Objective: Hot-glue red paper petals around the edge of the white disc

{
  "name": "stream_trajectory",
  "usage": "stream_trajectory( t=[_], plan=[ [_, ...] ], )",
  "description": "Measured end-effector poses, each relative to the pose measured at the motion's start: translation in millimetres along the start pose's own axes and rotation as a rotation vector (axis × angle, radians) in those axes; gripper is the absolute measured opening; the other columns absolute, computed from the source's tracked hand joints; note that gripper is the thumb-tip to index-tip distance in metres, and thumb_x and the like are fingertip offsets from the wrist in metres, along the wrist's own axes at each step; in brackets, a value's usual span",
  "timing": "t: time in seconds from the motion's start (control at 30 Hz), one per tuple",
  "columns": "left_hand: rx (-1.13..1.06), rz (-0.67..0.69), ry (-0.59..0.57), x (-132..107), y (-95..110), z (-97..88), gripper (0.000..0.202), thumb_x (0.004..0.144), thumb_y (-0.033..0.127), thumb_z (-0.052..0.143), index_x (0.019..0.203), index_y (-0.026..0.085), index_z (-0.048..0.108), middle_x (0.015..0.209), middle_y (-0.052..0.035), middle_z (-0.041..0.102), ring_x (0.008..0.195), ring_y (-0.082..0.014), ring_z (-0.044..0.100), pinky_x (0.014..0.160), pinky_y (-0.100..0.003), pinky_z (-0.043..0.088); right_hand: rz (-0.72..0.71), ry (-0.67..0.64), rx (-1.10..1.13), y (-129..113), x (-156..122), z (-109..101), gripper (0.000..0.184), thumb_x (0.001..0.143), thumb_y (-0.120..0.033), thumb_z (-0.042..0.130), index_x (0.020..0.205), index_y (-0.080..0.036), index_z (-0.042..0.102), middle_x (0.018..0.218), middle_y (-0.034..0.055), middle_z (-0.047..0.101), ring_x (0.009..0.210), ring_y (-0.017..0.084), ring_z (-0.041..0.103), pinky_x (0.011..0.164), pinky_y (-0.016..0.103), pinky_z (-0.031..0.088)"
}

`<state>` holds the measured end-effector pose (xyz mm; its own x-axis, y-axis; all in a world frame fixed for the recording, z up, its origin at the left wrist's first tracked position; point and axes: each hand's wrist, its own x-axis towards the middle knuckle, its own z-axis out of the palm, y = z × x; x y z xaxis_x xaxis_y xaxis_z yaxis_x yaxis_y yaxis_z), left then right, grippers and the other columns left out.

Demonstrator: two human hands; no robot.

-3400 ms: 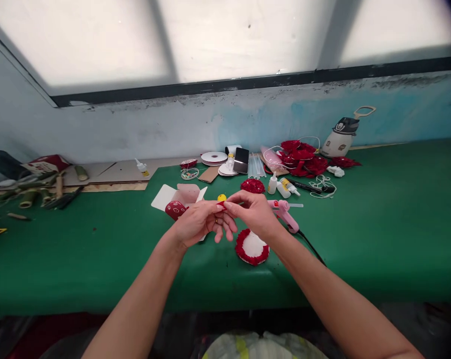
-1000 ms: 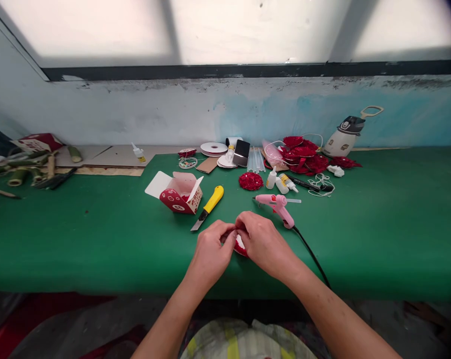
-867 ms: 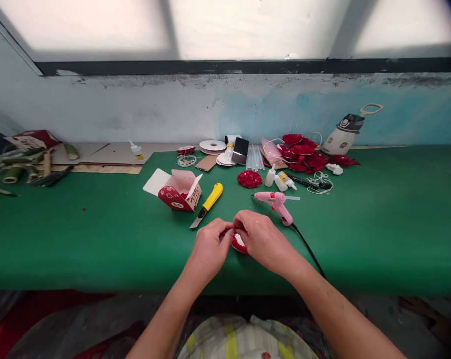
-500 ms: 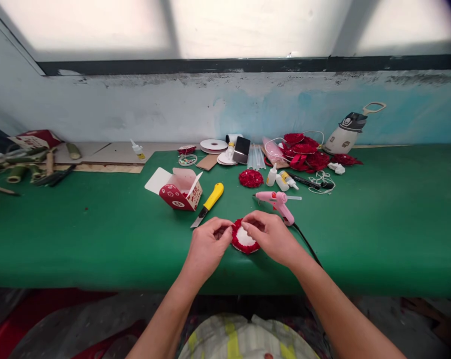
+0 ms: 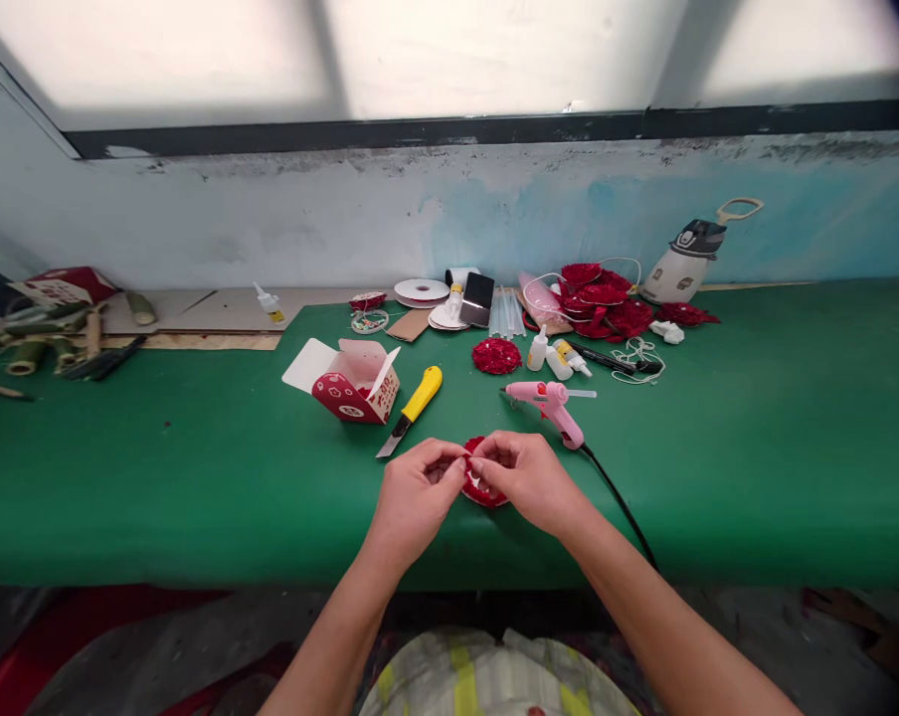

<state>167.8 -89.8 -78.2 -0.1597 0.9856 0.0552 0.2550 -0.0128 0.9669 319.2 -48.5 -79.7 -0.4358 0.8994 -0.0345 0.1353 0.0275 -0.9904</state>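
A round white disc with a ruffled red border (image 5: 486,494) lies on the green tabletop, partly covered by my right fingers. My left hand (image 5: 422,492) is at its left edge, thumb and forefinger pinched closed. From the other side my right hand (image 5: 528,475) reaches over the disc, its thumb and forefinger pressed together. The two sets of fingertips meet above the upper left rim. Whatever is between them is too small and hidden to make out against the red. Beyond my right hand lies a pink glue gun (image 5: 550,398) with a clear stick in its back.
A yellow utility knife (image 5: 412,410) lies blade toward me, beside an open red-and-white box (image 5: 356,388). Farther back are a finished-looking red disc (image 5: 496,355), small glue bottles (image 5: 559,361), glue sticks (image 5: 505,313), a phone (image 5: 477,299), piled red pieces (image 5: 603,298) and a water bottle (image 5: 684,264).
My right hand has moved left, bringing its fingertips against those of my left hand and covering more of the disc. My left hand has hardly moved. The view has shifted slightly.
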Motion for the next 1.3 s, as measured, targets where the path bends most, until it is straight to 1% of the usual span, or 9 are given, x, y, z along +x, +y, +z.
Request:
stream_trajectory(
  t=[0.1, 0.23, 0.4, 0.5, 0.8, 0.93, 1.03, 1.17, 1.3],
  plan=[
    [-0.036, -0.025, -0.014, -0.5, 0.7, 0.4, 0.012, 0.075, 0.026, 0.064, 0.076, 0.017, 0.072, 0.069, -0.0029, 0.068, 0.062, -0.0146, 0.059, 0.057, -0.023, 0.046, 0.014, -0.014, 0.048, -0.4, -0.7, 0.3, 0.013, 0.077, -0.027, 0.061, 0.067, -0.018, 0.062, 0.055, -0.0029, 0.056, 0.047, 0.011, 0.049, 0.044, 0.022, 0.038],
    [-0.045, -0.019, -0.008, 0.2, -0.1, 1.6, 0.012, 0.075, 0.027, 0.065, 0.076, 0.017, 0.072, 0.067, -0.0024, 0.067, 0.060, -0.0140, 0.059, 0.055, -0.022, 0.046, 0.021, -0.039, 0.093, -2.2, -3.3, -1.4, 0.019, 0.081, -0.032, 0.058, 0.071, -0.017, 0.065, 0.057, -0.0012, 0.058, 0.049, 0.012, 0.051, 0.046, 0.024, 0.042],
    [0.013, 0.031, 0.005, 0.8, -3.0, 3.0, 0.012, 0.076, 0.025, 0.063, 0.076, 0.017, 0.073, 0.071, -0.0030, 0.068, 0.064, -0.0145, 0.060, 0.059, -0.022, 0.047, -0.023, 0.017, -0.075, -4.8, -5.7, -2.2, 0.013, 0.078, -0.027, 0.061, 0.071, -0.017, 0.066, 0.067, 0.0009, 0.064, 0.059, 0.014, 0.055, 0.053, 0.025, 0.043],
    [0.052, 0.042, -0.003, 0.6, -2.9, 3.1, 0.013, 0.077, 0.024, 0.062, 0.077, 0.017, 0.073, 0.072, -0.0032, 0.067, 0.065, -0.0142, 0.060, 0.060, -0.022, 0.047, -0.029, 0.044, -0.121, -5.1, -5.4, -0.9, 0.010, 0.077, -0.023, 0.060, 0.069, -0.018, 0.064, 0.065, -0.0001, 0.063, 0.058, 0.013, 0.053, 0.053, 0.024, 0.042],
    [-0.004, -0.026, -0.037, 0.4, 1.3, 4.6, 0.013, 0.074, 0.025, 0.063, 0.075, 0.017, 0.073, 0.069, -0.0035, 0.067, 0.063, -0.0147, 0.058, 0.056, -0.023, 0.045, -0.052, 0.058, -0.170, -0.4, -4.3, 0.0, 0.013, 0.079, -0.018, 0.055, 0.070, -0.018, 0.064, 0.064, 0.0001, 0.065, 0.059, 0.014, 0.057, 0.054, 0.025, 0.044],
    [-0.027, -0.079, -0.078, 1.6, -0.6, 4.3, 0.016, 0.075, 0.030, 0.065, 0.076, 0.016, 0.072, 0.067, -0.0028, 0.066, 0.059, -0.0138, 0.056, 0.055, -0.023, 0.044, -0.058, 0.089, -0.242, -0.3, -4.9, 0.5, 0.014, 0.079, -0.016, 0.056, 0.069, -0.018, 0.064, 0.065, 0.0014, 0.066, 0.061, 0.015, 0.056, 0.055, 0.025, 0.042],
    [-0.004, -0.105, -0.123, 2.9, -5.0, 3.0, 0.018, 0.077, 0.031, 0.063, 0.080, 0.015, 0.071, 0.068, -0.0028, 0.066, 0.061, -0.0137, 0.056, 0.057, -0.023, 0.045, -0.069, 0.088, -0.285, 0.4, -5.0, 1.4, 0.015, 0.079, -0.012, 0.055, 0.069, -0.017, 0.065, 0.066, 0.0015, 0.067, 0.063, 0.015, 0.057, 0.058, 0.025, 0.041],
    [0.069, -0.088, -0.153, 4.5, -11.4, 0.8, 0.020, 0.079, 0.031, 0.061, 0.085, 0.015, 0.071, 0.075, -0.0042, 0.068, 0.067, -0.0157, 0.059, 0.062, -0.025, 0.047, -0.076, 0.091, -0.326, 2.1, -6.4, 2.9, 0.016, 0.078, -0.009, 0.055, 0.066, -0.017, 0.064, 0.067, 0.0010, 0.067, 0.063, 0.014, 0.057, 0.059, 0.025, 0.040],
    [0.057, -0.097, -0.202, 6.1, -15.7, -2.6, 0.021, 0.081, 0.033, 0.061, 0.089, 0.016, 0.071, 0.075, -0.0036, 0.067, 0.067, -0.0159, 0.059, 0.060, -0.025, 0.046, -0.079, 0.097, -0.349, 3.0, -7.9, 3.1, 0.017, 0.078, -0.009, 0.055, 0.067, -0.017, 0.064, 0.067, 0.0006, 0.066, 0.062, 0.013, 0.056, 0.057, 0.023, 0.039]
  ],
)
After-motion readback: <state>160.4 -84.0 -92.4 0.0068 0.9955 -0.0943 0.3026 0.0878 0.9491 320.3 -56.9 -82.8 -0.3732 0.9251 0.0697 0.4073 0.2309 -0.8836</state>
